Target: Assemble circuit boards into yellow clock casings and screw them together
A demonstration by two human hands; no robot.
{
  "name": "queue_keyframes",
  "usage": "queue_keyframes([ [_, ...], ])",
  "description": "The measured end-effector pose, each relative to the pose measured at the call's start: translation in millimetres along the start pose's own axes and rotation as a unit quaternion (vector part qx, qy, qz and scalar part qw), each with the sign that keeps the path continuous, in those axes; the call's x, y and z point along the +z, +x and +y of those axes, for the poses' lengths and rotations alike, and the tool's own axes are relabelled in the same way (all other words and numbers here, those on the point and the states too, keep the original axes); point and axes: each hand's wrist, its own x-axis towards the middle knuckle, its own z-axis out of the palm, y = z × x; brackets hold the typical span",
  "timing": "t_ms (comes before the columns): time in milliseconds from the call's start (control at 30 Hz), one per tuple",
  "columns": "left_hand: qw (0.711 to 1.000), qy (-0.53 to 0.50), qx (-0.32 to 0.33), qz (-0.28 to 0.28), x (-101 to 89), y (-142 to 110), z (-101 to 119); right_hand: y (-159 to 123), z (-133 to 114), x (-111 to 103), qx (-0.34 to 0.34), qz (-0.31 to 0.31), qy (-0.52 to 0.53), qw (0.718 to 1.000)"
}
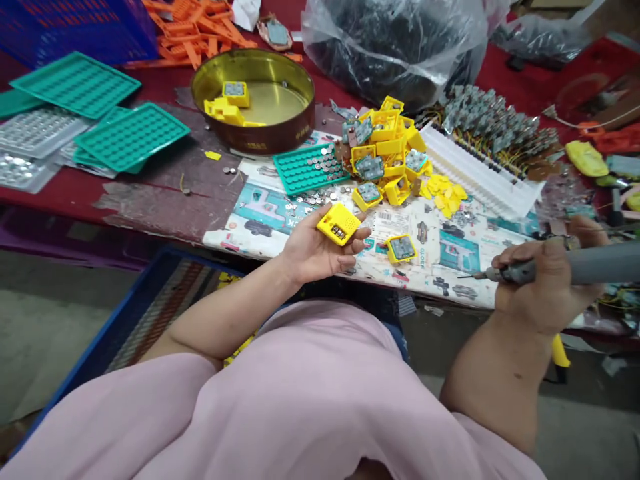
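On the head view I saw the red-covered table (165, 193), with the round tin (255, 137) behind my left hand (323, 250). My right hand (543, 280) was closed around a grey electric screwdriver (600, 262), its thin bit pointing left over the printed sheet. The left was half open, palm up, fingers loosely curled under a yellow case (339, 224) with button cells (339, 231) in its slot. Another yellow case (402, 248) lay between both hands.

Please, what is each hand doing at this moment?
Left hand: open grip, yellow case on it.
Right hand: closed grip on grey electric screwdriver.
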Motion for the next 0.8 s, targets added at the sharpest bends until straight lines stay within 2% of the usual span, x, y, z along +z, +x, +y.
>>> queue_keyframes([
  [233,0.998,0.046,0.027,0.019,2.4,-0.1,-5.1,1.9,1.7,-8.5,0.013,0.046,-0.034,0.998],
  [367,0.996,0.072,0.039,0.025,-0.1,1.8,-8.0,8.3,14.9,-16.0,-0.048,0.099,-0.048,0.993],
  [467,0.998,0.035,0.041,0.036,-0.7,3.7,-9.4,11.8,21.3,-19.1,-0.098,0.100,-0.006,0.990],
  [567,0.998,-0.007,0.041,0.049,-0.6,5.5,-10.3,12.1,21.1,-19.0,-0.109,0.104,0.008,0.989],
  [800,0.995,0.054,0.061,0.059,1.0,4.5,-12.2,5.5,12.9,-13.1,-0.097,0.125,-0.025,0.987],
])
